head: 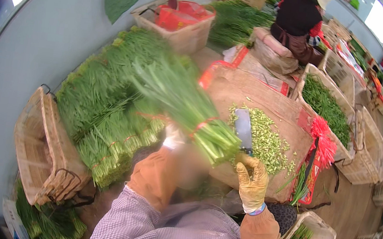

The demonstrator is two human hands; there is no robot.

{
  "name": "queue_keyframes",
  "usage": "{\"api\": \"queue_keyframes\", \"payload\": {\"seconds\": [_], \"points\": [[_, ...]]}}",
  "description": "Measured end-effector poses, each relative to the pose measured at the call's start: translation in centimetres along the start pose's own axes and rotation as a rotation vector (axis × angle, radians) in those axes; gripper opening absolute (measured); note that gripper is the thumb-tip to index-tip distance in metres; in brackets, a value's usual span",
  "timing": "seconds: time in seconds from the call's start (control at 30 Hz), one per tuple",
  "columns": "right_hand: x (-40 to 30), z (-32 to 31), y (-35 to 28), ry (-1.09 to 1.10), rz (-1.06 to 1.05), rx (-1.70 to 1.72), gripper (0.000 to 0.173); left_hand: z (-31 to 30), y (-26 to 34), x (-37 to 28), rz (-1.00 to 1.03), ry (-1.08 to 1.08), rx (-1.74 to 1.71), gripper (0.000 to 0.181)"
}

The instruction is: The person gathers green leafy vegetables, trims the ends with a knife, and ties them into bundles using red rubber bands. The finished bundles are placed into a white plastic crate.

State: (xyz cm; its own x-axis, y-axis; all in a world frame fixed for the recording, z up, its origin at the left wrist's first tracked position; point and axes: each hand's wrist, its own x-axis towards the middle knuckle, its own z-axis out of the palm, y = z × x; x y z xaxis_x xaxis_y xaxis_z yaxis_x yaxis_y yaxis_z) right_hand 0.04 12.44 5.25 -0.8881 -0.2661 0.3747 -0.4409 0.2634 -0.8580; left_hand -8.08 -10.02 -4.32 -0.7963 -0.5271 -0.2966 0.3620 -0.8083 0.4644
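A bundle of green garlic chives [187, 99] with a red band is held slantwise over the work surface, its leaves blurred. My left hand [174, 137], in a pale glove, supports it near the band; the bundle hides most of the fingers. My right hand [253, 180], in a stained yellowish glove, is curled beside the cut stem ends. A cleaver [244, 128] lies among chopped stem pieces [268, 140] on a sacking-covered work surface [228, 84]. Its handle reaches towards my right fingers, and I cannot tell whether they grip it.
Banded chive bundles [108, 90] are piled at left, beside a tilted plastic crate [54, 137]. A crate of loose greens [302, 92] stands at right, another crate [329, 228] by my right elbow. A person [295, 20] sits beyond the work surface. A red bag [183, 17] rests in a back crate.
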Motion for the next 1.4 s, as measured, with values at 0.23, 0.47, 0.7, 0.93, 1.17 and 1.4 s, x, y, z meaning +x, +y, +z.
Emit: {"api": "queue_keyframes", "payload": {"seconds": [0.23, 0.47, 0.7, 0.93, 1.17, 1.4], "points": [[-0.7, -0.9, 1.3, 0.065, 0.085, 0.194, 0.036, -3.5, -4.0, 2.1, 0.248, 0.294, 0.03, 0.089], [2.2, -3.3, 4.1, -0.388, 0.376, 0.116, 0.05, 0.2, 5.0, -4.9, -0.019, 0.14, 0.048, 0.074], [8.2, 7.3, 1.8, -0.313, 0.145, 0.284, 0.066, -6.7, 2.8, -2.3, -0.244, -0.461, 0.033, 0.041], [5.3, 1.9, -0.6, 0.281, 0.206, 0.214, 0.068, 1.2, 0.2, -9.0, -0.248, -0.222, 0.574, 0.056], [3.6, 0.7, 0.5, 0.217, 0.248, 0.726, 0.071, 0.0, -0.1, -10.1, -0.151, -0.211, 0.764, 0.048], [5.0, -2.5, 2.0, 0.267, 0.455, 0.628, 0.047, 0.6, -1.3, -9.1, -0.088, -0.273, 0.881, 0.04]]}}
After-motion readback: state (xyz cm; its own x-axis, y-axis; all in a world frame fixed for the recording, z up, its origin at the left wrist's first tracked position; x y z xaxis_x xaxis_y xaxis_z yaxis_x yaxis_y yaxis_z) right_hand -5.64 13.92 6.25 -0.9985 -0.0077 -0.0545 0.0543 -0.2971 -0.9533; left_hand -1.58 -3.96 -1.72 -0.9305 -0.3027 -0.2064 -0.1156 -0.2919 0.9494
